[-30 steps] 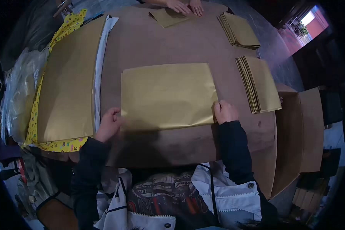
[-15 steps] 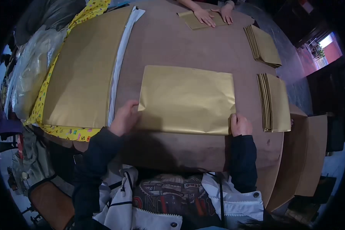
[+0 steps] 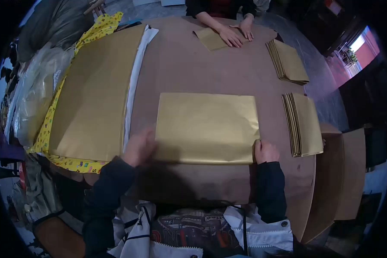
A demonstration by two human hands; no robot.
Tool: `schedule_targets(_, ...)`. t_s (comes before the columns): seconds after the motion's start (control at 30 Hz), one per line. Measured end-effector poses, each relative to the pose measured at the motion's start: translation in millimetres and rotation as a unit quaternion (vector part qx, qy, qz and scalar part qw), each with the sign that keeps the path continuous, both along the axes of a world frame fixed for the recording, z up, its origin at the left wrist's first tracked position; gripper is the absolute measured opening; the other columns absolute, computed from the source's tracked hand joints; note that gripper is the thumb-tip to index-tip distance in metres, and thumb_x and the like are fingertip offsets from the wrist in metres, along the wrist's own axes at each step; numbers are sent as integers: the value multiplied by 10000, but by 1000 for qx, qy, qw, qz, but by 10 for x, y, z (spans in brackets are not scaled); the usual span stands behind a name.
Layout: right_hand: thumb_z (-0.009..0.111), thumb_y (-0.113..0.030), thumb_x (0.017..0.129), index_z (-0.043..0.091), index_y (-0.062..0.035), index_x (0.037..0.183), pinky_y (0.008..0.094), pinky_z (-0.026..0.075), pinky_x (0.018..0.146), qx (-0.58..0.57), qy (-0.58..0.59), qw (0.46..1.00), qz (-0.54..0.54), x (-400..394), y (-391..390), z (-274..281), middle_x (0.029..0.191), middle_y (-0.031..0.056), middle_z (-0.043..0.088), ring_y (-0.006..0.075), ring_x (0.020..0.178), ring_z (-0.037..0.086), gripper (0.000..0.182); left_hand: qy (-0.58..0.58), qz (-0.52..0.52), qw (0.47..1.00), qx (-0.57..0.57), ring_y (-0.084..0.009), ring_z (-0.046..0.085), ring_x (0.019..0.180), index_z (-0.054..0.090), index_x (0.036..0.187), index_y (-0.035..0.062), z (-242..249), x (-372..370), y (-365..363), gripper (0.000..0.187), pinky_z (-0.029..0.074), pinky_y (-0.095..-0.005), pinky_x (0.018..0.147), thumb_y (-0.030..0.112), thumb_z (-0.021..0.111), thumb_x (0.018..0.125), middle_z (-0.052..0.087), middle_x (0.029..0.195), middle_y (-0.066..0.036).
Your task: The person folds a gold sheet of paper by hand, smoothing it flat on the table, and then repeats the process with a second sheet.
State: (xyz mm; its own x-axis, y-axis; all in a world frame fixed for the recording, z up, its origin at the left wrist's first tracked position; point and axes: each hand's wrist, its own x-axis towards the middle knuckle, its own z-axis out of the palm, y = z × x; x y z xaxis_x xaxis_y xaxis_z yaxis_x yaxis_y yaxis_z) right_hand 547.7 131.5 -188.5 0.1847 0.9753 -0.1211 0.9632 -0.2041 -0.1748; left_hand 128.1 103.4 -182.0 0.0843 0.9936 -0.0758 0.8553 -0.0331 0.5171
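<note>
A sheet of gold paper (image 3: pixel 206 129) lies flat on the brown table in front of me, its near edge looking like a fold and its right side slightly creased. My right hand (image 3: pixel 266 151) is closed on the sheet's near right corner, thumb on top. At the left edge, my left hand (image 3: pixel 139 146) is curled with fingers closed against the paper; it is somewhat blurred and its fingertips are partly hidden. Left of it, a large stack of flat gold sheets (image 3: pixel 94 94) rests on yellow printed wrapping (image 3: pixel 77 164), with a white strip (image 3: pixel 135 79) along its right side.
Across the table (image 3: pixel 180 64), another person's hands (image 3: pixel 234 36) press on a folded gold sheet (image 3: pixel 210 39). Two piles of folded gold paper (image 3: pixel 288 62) (image 3: pixel 307 124) sit at the right edge. An open cardboard box (image 3: pixel 350 172) stands below right; clear plastic (image 3: pixel 41 94) lies far left.
The view has tilted up, so the table appears lower and more of the other person shows. My left hand has shifted slightly along the sheet's left edge; my right hand stays at its corner.
</note>
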Motion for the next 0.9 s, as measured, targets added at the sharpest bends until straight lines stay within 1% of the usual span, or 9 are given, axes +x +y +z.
schedule_targets(0.03, 436, -345, 930, 630, -33, 804, 540, 460, 716, 12, 27, 1000, 10, 10, -5, 2, 826, 235, 633, 436, 794, 592, 388, 0, -6, 1000, -1, -278, 614, 727, 519, 1179, 25, 177, 52, 66, 427, 496, -369, 645, 148, 689, 808, 619, 818, -123)
schedule_targets(0.1, 436, -341, 931, 629, -31, 805, 537, 461, 715, 12, 24, 1000, 2, 23, -8, -40, 821, 233, 632, 438, 791, 591, 386, 89, 18, 990, 111, -393, 574, 941, 550, 1126, 47, 465, 174, 279, 424, 488, -454, 798, 198, 680, 752, 585, 1043, -189)
schedule_targets(0.2, 439, -335, 931, 626, -28, 808, 531, 463, 718, 17, 14, 1000, 5, 28, -10, -69, 815, 230, 631, 440, 785, 590, 380, 69, -110, 985, 114, -374, 521, 1055, 542, 1154, 28, 523, 403, 722, 523, 457, -436, 878, 254, 723, 718, 551, 1101, -182)
schedule_targets(0.3, 445, -331, 929, 626, -28, 805, 528, 466, 724, 16, 5, 1000, 8, 17, 37, -78, 813, 224, 632, 437, 780, 591, 375, 117, -195, 970, 87, -360, 473, 1153, 522, 1243, 33, 378, 655, 1230, 667, 422, -424, 957, 342, 752, 699, 508, 1218, -181)
schedule_targets(0.43, 451, -334, 924, 640, -35, 809, 521, 472, 735, 14, 8, 1000, -8, -18, -14, -13, 832, 217, 641, 429, 780, 598, 373, 151, -156, 976, -9, -360, 438, 1189, 536, 1244, 61, 192, 700, 1618, 705, 393, -409, 1006, 393, 774, 670, 483, 1258, -181)
schedule_targets(0.63, 484, -362, 908, 638, -38, 806, 499, 487, 728, -9, 27, 999, -21, 18, -8, 163, 812, 216, 649, 399, 792, 620, 373, 125, -160, 979, -19, -365, 433, 1173, 563, 1248, 90, 124, 689, 1668, 686, 383, -405, 1015, 387, 773, 666, 487, 1229, -182)
schedule_targets(0.7, 544, -362, 879, 624, -42, 851, 486, 490, 726, -7, -10, 1000, 15, 46, 38, 344, 828, 199, 651, 383, 813, 622, 331, 126, -172, 976, -35, -363, 435, 1171, 556, 1259, 88, 181, 680, 1675, 680, 381, -410, 1015, 356, 771, 672, 474, 1256, -185)
schedule_targets(0.77, 597, -327, 846, 613, -53, 917, 456, 495, 741, 85, -29, 991, 97, -14, 153, 581, 894, 163, 646, 340, 891, 612, 284, 125, -169, 977, -37, -362, 433, 1172, 557, 1257, 88, 160, 686, 1654, 679, 380, -410, 1015, 349, 773, 669, 475, 1259, -183)
schedule_targets(0.9, 612, -273, 826, 609, -61, 950, 407, 473, 865, 197, 12, 926, 322, -524, 620, 524, 1052, 123, 610, 287, 1045, 558, 246, 123, -168, 978, -28, -358, 425, 1179, 551, 1262, 98, 139, 688, 1671, 679, 381, -416, 1014, 345, 776, 670, 478, 1256, -177)
